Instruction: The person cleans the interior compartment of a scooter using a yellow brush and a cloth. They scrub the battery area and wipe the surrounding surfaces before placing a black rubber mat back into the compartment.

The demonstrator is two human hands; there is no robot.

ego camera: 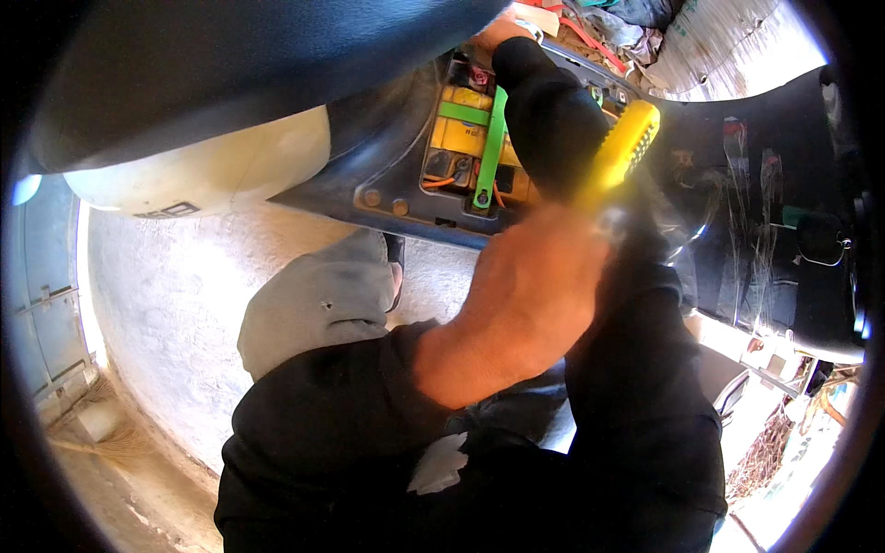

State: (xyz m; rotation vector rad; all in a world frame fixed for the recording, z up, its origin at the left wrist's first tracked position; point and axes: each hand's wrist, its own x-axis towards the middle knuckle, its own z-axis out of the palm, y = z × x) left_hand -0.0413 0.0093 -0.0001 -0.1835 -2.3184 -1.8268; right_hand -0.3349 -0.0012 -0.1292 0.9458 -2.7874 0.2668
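My left hand (pixel 518 304), partly blurred, is closed around a yellow ribbed object (pixel 626 148) with a dark checkered side; its exact kind is unclear. My right arm reaches up and forward past it. My right hand (pixel 501 31) is at the top, by the edge of a dark panel, its fingers hidden. Below it, an open compartment in a dark vehicle body (pixel 408 180) holds yellow batteries (pixel 460 135). Green straps (pixel 492 148) cross over them, and orange cables (pixel 439 183) run between dark terminals.
A large dark curved panel (pixel 263 62) overhangs the upper left, above a cream rounded part (pixel 207 166). Black plastic-covered seating (pixel 767 207) is at the right. Wrapped material and scraps (pixel 636 34) lie at the top right. A broom (pixel 117 442) rests at the lower left.
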